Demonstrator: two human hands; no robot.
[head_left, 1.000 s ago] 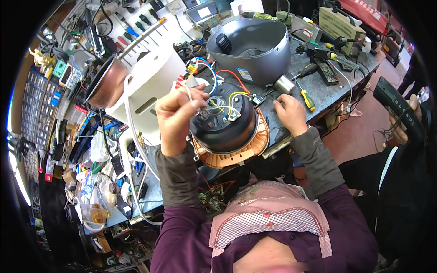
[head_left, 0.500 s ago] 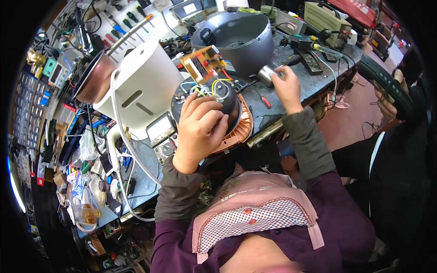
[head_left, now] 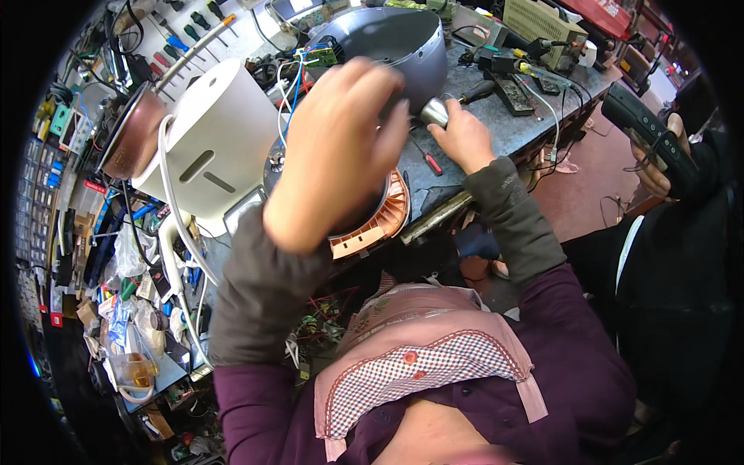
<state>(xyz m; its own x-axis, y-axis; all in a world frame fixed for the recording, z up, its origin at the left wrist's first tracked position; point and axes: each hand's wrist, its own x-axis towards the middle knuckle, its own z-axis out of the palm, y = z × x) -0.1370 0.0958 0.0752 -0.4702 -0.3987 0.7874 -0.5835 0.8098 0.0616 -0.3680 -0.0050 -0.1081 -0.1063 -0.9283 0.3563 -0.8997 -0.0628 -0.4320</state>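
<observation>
1. At the front edge of the bench [head_left: 518,132]: a dark rounded unit [head_left: 363,215] seated in a ribbed orange ring [head_left: 394,213], the near rim right by that edge.
2. Right of the ring, along the front edge, a short strip of bench with a red-handled screwdriver [head_left: 432,163] lying on it. Close on the unit's left, a white housing [head_left: 221,128]; behind, toward the back edge, a wide grey tub [head_left: 422,50].
3. Left hand [head_left: 341,143]: over the unit, forearm in across the front edge, fingers bent and reaching rightward, blurred by motion. Cannot tell whether closed on anything.
4. Right hand [head_left: 465,138]: past the strip, forearm crossing the front edge, thumb and fingers gripping the near end of a silver metal cylinder [head_left: 435,112], just in front of the tub.
5. Unit black, mostly hidden by the left hand and wrist; ring paler along the front lip, with small slots. White and blue wires [head_left: 293,101] running up beside the left hand toward a small green board [head_left: 322,56] near the tub's left side.
6. Beyond the cylinder, a black-handled screwdriver [head_left: 478,91]; farther right, a dark tray [head_left: 511,94]; toward the back right corner, a beige box [head_left: 542,32].
7. Off the bench, out past its front edge at the right: another person's hand [head_left: 659,159] around a black panel [head_left: 647,128] with buttons.
</observation>
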